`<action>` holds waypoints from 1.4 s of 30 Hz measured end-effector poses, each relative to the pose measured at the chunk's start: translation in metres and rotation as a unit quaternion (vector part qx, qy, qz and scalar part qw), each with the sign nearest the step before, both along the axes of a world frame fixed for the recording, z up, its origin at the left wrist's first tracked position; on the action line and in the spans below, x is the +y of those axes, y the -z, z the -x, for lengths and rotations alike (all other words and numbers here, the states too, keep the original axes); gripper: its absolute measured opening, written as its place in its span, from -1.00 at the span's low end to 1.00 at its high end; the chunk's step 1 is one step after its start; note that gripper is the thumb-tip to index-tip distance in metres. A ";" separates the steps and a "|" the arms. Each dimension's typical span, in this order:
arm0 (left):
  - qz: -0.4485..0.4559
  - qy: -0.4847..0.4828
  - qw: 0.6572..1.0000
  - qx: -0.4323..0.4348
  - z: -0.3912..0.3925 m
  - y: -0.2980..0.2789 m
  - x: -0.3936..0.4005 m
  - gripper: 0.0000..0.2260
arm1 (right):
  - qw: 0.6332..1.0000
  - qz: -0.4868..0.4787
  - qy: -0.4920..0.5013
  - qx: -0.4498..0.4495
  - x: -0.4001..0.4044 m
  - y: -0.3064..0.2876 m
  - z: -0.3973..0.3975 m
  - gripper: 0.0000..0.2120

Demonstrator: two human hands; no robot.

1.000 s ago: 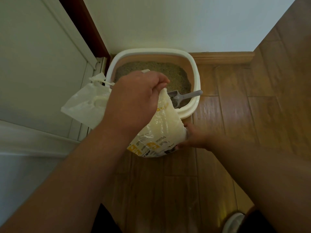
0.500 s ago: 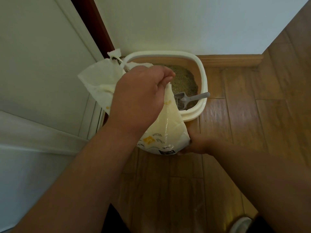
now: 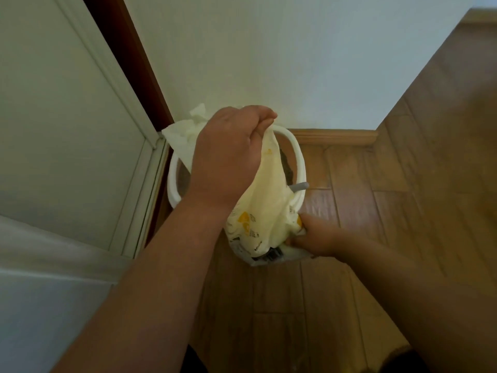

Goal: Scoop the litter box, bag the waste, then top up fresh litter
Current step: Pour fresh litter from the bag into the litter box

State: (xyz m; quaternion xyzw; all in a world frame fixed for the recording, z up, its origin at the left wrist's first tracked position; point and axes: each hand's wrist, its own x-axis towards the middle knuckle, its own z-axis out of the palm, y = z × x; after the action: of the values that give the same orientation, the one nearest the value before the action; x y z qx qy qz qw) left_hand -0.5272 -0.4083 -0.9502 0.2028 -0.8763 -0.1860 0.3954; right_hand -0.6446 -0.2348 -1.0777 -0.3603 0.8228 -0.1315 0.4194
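Observation:
A cream litter bag (image 3: pixel 265 211) with yellow print hangs tilted over the white-rimmed litter box (image 3: pixel 297 152) in the corner. My left hand (image 3: pixel 228 154) grips the bag's upper part from above; its loose open end (image 3: pixel 185 135) flaps out to the left. My right hand (image 3: pixel 309 235) holds the bag's bottom corner near the floor. Grey litter (image 3: pixel 286 168) shows in a sliver of the box, and the grey scoop's handle (image 3: pixel 300 187) pokes out over the right rim. Most of the box is hidden behind the bag and my hand.
A white wall (image 3: pixel 269 49) stands behind the box with a wooden skirting board (image 3: pixel 336 137) at its foot. A white door (image 3: pixel 67 117) and its dark red frame (image 3: pixel 129 57) close in on the left. Wood plank floor (image 3: pixel 376 224) spreads to the right and front.
The bag has been lifted and swung further over the box, its open end moving up and back. My right hand has raised the bottom corner. The view has tilted upward.

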 end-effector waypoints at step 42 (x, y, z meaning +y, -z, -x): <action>-0.290 -0.016 0.957 -0.025 0.043 0.040 -0.016 -0.67 | 0.984 -0.047 0.127 0.115 0.014 -0.065 0.046 -0.72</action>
State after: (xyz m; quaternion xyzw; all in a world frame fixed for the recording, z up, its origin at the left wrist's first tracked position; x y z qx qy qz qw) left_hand -0.5705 -0.4242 -0.9905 0.3269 -0.7911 -0.4204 0.3008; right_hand -0.6908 -0.2205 -1.0125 -0.2454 0.9100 -0.1023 0.3180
